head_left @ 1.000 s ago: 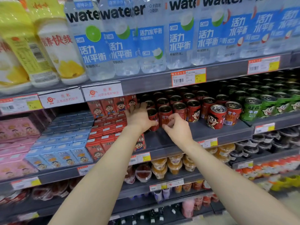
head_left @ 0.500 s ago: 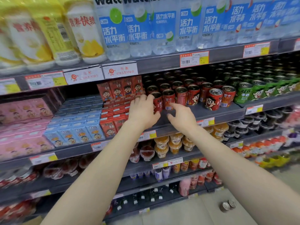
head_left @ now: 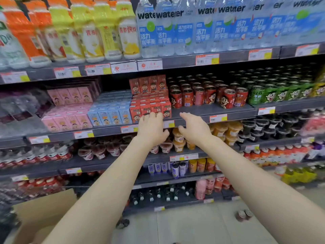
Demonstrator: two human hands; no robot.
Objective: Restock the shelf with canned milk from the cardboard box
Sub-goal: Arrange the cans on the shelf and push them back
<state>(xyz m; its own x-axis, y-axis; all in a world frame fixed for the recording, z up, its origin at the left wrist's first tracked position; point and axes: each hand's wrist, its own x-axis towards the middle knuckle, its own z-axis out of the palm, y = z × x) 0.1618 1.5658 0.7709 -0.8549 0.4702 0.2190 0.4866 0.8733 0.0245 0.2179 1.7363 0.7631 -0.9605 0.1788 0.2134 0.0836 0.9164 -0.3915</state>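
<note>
Newly in view at low left is the brown cardboard box [head_left: 44,213]. The left hand [head_left: 152,129] and right hand [head_left: 194,128] have pulled back, empty, fingers loosely open, before the grey metal shelf edge [head_left: 242,115]. Beyond a free strip, the red cylindrical milk cans [head_left: 209,95] stand upright, faces forward.

Dark grey shelving [head_left: 202,109] spans 9 to 3 o'clock; a pale tiled floor [head_left: 193,226] lies at 6 o'clock.
</note>
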